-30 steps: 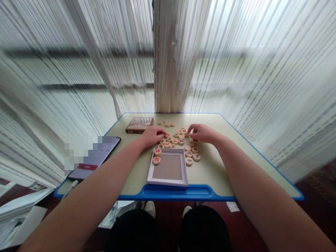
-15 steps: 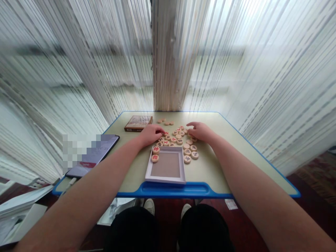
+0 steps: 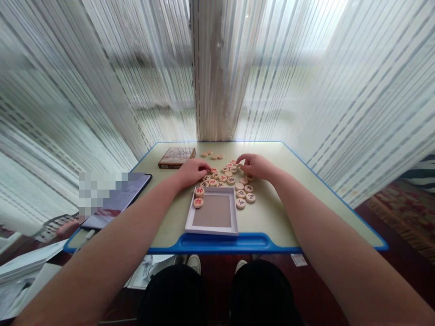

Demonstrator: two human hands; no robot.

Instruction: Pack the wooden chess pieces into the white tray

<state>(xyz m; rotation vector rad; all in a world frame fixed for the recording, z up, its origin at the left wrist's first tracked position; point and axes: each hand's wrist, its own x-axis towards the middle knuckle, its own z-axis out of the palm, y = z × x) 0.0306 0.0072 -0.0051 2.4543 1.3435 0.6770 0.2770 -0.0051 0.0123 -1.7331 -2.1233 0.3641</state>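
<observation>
Several round wooden pieces with red or dark characters [image 3: 231,181] lie in a loose cluster behind a shallow white tray [image 3: 236,217]. Two red-marked pieces [image 3: 198,203] rest along the tray's left side. My left hand [image 3: 193,173] is at the cluster's left edge, its fingertips together beside a red-marked piece; whether they grip one cannot be made out. At the right rear of the cluster, my right hand [image 3: 254,166] has its thumb and forefinger closed on a wooden piece [image 3: 239,165].
A flat printed box [image 3: 177,157] lies at the back left of the table. A phone or tablet [image 3: 118,199] is at the left edge. Several more pieces [image 3: 214,157] sit at the back. A blue trough [image 3: 224,243] runs along the front edge.
My right thumb and forefinger have come together on a piece at the back right of the cluster. My left hand has barely moved. The view has shifted slightly.
</observation>
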